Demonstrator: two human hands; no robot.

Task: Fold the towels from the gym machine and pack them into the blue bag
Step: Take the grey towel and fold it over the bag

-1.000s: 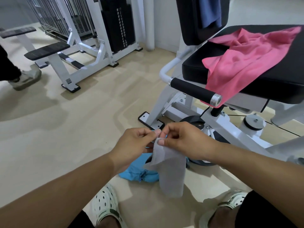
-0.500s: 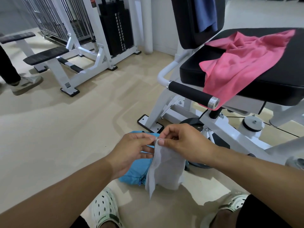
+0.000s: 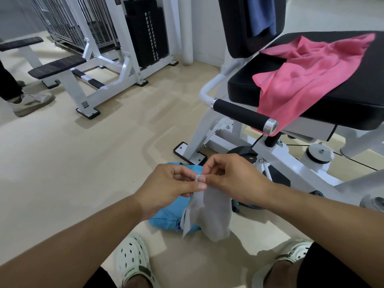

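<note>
A: Head view: left hand (image 3: 172, 187) and right hand (image 3: 230, 179) both pinching grey towel (image 3: 209, 213) top edge, letting it hang to match corners.
B: Held right over blue bag (image 3: 166, 217) on floor for packing. Pink towel (image 3: 301, 80) waiting on machine seat (image 3: 353, 104).

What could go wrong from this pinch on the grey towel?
1. Both hands, left hand and right hand, pinch only the grey towel by its top edge; it may slip and unfold.
2. Its hanging end nears the floor beside the blue bag.
3. The pink towel overhangs the seat and could slide off.
</note>
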